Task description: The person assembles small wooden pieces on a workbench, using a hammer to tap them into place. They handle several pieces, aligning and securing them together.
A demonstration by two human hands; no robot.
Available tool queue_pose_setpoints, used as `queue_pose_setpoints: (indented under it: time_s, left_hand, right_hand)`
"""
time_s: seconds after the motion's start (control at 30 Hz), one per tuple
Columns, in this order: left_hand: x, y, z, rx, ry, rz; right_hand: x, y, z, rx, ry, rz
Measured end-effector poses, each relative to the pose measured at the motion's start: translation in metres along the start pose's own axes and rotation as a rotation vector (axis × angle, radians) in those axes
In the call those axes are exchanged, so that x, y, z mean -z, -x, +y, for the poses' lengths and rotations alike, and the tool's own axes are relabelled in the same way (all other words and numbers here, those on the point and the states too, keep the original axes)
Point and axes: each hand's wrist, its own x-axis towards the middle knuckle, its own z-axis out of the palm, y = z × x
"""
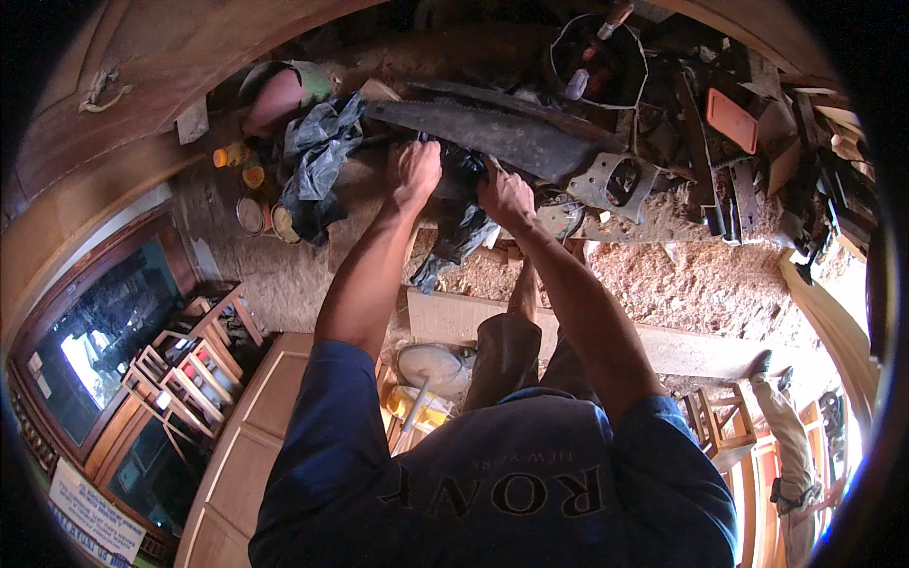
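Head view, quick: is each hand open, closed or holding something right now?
Left hand: closed like a fist, apparently gripping crumpled black plastic sheeting; fingertips hidden.
Right hand: fingers curled closed, apparently on black plastic sheeting too.

Plastic sheeting [322,156] lies between and left of the hands [414,175], a handsaw [511,140] beyond them.

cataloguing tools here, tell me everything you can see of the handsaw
The handsaw has a long dark grey, metal-looking blade, narrow at its left tip and widening toward a pale handle with a grip opening. It lies slantwise, handle to the lower right, beyond the left hand and right hand. Whether either touches it is unclear.
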Motion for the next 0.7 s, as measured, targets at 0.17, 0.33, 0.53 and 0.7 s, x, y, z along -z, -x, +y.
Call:
queue_pose_setpoints:
  time_s: [0.17, 0.33, 0.53, 0.7]
  left_hand:
    - [0.004, -0.002, 0.007, 0.022, -0.072, -0.001]
    - [0.035, 0.002, 0.010, 0.011, 0.035, -0.075]
    - [0.076, 0.043, 0.011, 0.201, 0.614, 0.018]
    - [0.100, 0.095, 0.007, 0.338, 0.844, 0.223]
  right_hand:
    - [0.002, 0.004, 0.005, 0.065, -0.016, -0.030]
    - [0.007, 0.013, 0.012, 0.139, -0.104, -0.017]
    - [0.006, 0.018, 0.010, 0.176, -0.129, 0.040]
    - [-0.001, 0.010, 0.005, 0.310, -0.017, 0.121]
